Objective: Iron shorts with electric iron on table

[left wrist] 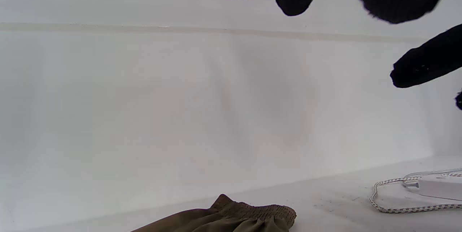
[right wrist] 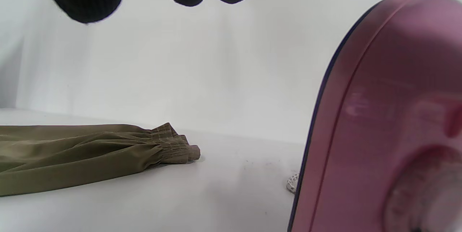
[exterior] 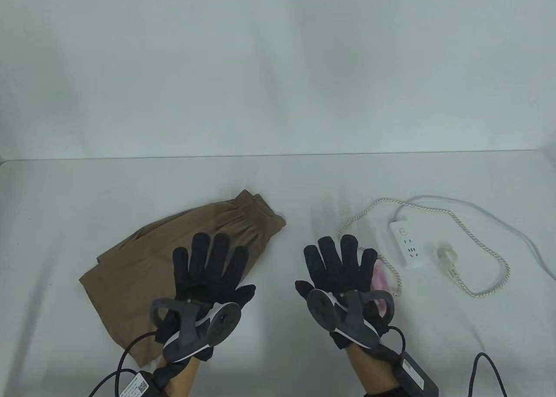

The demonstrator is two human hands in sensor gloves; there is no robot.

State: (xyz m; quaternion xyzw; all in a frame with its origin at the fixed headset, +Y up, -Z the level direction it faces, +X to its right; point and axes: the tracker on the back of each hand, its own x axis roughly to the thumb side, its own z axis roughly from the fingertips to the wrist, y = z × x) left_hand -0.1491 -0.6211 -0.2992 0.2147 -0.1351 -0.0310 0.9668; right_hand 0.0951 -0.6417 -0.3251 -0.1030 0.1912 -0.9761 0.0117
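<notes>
White cloth covers the table [exterior: 278, 353] and the wall behind it. Nearest the lower edge of the table view, the left hand [exterior: 208, 279] and right hand [exterior: 339, 271] hover with fingers spread wide, holding nothing. Below the left hand, lower left of centre, lie the folded olive-brown fabric shorts [exterior: 143, 258], long axis running diagonally from lower left to the gathered waistband [exterior: 260, 210] at upper right. The pink plastic electric iron [right wrist: 382, 123] sits just beside the right hand, mostly hidden beneath it from above. Farther right lie the white power strip [exterior: 406, 243] and braided cord [exterior: 486, 240], plug [exterior: 447, 258] apparently unplugged. Judgement: the right hand is nearer the iron, the left nearer the shorts.
</notes>
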